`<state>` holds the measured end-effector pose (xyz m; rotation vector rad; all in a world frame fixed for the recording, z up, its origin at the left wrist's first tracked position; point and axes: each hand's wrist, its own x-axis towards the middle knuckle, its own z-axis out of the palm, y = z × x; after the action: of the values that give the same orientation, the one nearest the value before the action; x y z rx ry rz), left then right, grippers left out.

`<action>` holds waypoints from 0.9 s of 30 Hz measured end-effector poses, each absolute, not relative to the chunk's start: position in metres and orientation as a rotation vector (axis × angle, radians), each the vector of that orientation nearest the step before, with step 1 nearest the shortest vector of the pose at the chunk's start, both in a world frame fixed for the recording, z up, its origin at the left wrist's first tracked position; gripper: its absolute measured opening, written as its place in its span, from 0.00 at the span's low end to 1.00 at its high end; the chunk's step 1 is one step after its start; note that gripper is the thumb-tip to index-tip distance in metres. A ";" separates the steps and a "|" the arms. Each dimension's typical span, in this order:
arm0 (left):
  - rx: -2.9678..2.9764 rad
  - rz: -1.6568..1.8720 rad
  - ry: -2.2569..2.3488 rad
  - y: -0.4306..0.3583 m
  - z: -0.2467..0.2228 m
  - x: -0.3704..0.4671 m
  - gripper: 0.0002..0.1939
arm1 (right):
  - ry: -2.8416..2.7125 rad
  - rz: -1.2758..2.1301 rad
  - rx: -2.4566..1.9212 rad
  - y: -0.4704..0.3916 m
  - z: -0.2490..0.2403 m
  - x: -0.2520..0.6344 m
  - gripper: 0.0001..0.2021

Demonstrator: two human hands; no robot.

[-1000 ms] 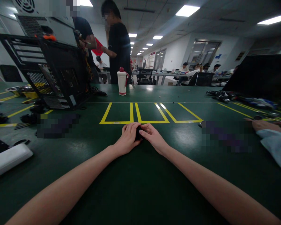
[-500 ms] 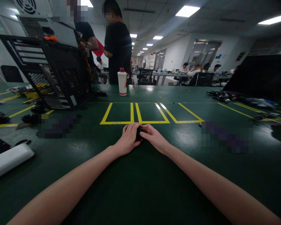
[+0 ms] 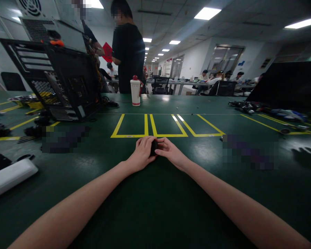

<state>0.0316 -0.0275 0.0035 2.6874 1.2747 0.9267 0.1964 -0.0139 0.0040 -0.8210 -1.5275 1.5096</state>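
A small black object [image 3: 153, 147] with a rounded edge stands between my two hands at the middle of the table; its kind cannot be made out. My left hand [image 3: 143, 151] wraps round its left side, fingers bent over the top and thumb below. From the right, my right hand [image 3: 169, 150] pinches its edge with thumb and curled fingertips. Both hands rest low over the green table [image 3: 155, 204], just in front of the yellow tape outlines [image 3: 168, 135]. Much of the object is covered by my left fingers.
A black computer case [image 3: 75, 83] stands at the left, a white bottle [image 3: 135, 91] at the back. Two blurred-out items lie left and right. A white long box [image 3: 12, 177] lies at the left edge, cables [image 3: 246, 105] at the right. People stand beyond the table.
My right thumb and fingers have shifted slightly, showing more of the black object. The standing people have moved a little left. Another person's hand at the right edge has gone from view, leaving a shadow.
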 end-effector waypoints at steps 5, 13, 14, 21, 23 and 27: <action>2.698 0.928 1.287 -0.027 0.003 0.032 0.29 | -1.468 1.458 -0.875 -0.016 0.007 0.191 0.13; 2.681 0.893 1.289 -0.030 0.007 0.031 0.29 | -1.499 1.514 -0.912 -0.010 0.004 0.195 0.16; 2.680 0.889 1.287 -0.030 0.007 0.031 0.29 | -1.526 1.519 -0.900 -0.010 0.004 0.196 0.16; 2.700 0.927 1.278 -0.027 0.002 0.032 0.29 | -1.515 1.498 -0.872 -0.012 0.006 0.196 0.15; 2.704 0.939 1.282 -0.026 0.001 0.033 0.29 | -1.487 1.477 -0.885 -0.011 0.005 0.194 0.13; 2.694 0.935 1.261 -0.027 0.002 0.032 0.29 | -1.467 1.502 -0.892 -0.008 0.002 0.193 0.15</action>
<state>0.0321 -0.0266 0.0019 2.6935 1.2609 0.9353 0.1926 -0.0085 0.0024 -0.8918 -1.4672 1.5016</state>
